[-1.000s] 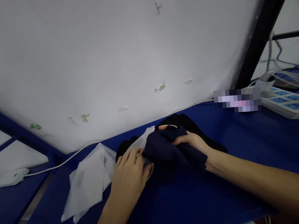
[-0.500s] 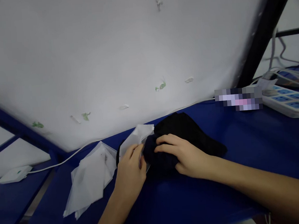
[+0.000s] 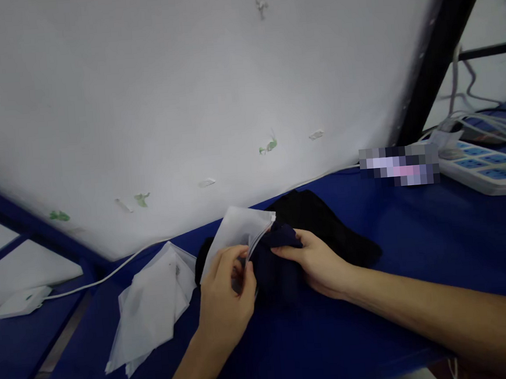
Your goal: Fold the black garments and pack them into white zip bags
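Note:
My left hand [image 3: 226,294] pinches the edge of a frosted zip bag [image 3: 234,229], close to its mouth, which faces right. A bundle of dark navy cloth [image 3: 277,272] sits at that mouth, gripped by my right hand [image 3: 320,260] between thumb and fingers. Part of the cloth lies against the opening; how much is inside I cannot tell. Behind both hands, a black cloth item [image 3: 326,224] rests on the blue table [image 3: 335,340]. Left of my left hand lies a loose stack of frosted zip bags [image 3: 152,308].
A white cable [image 3: 111,273] runs along the wall's foot to a white adapter [image 3: 23,302] at the left. On the right stand a power strip [image 3: 488,168] with cables and a blurred-out object [image 3: 400,166]. A white wall [image 3: 162,103] rises behind the table.
The bag's mouth has lifted and spread toward the right. My right hand has turned from lying over the navy cloth to pinching it at the bag's opening.

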The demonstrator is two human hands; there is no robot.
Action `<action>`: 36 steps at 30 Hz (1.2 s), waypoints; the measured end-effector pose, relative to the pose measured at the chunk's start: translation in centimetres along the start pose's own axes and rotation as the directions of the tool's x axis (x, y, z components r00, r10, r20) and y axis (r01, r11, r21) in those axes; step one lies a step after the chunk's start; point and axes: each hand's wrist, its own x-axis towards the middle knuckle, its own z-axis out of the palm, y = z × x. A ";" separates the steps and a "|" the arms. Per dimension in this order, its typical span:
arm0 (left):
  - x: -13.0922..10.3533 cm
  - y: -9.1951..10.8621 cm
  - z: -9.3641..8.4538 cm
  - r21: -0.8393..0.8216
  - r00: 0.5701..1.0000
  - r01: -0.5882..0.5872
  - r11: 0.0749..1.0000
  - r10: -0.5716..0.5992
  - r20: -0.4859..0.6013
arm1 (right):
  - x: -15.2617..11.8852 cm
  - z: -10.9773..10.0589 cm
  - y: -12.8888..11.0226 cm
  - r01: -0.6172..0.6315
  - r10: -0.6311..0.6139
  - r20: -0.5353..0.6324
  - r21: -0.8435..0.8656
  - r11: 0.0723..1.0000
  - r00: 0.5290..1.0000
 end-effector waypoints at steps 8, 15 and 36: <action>-0.2 0.9 1.0 -0.128 1.000 0.017 0.992 -0.016 0.011 | 0.1 0.4 0.7 0.206 -0.222 -0.012 -0.328 0.922 0.975; 0.1 0.3 0.2 0.168 0.986 0.067 0.984 -0.090 0.139 | 0.3 -1.3 -2.1 0.216 -0.055 0.252 -0.672 0.708 0.966; -0.3 -0.1 0.8 0.299 0.976 -0.130 0.946 0.069 0.206 | 1.6 -0.8 -0.2 0.013 -0.013 -0.004 -0.115 0.993 1.000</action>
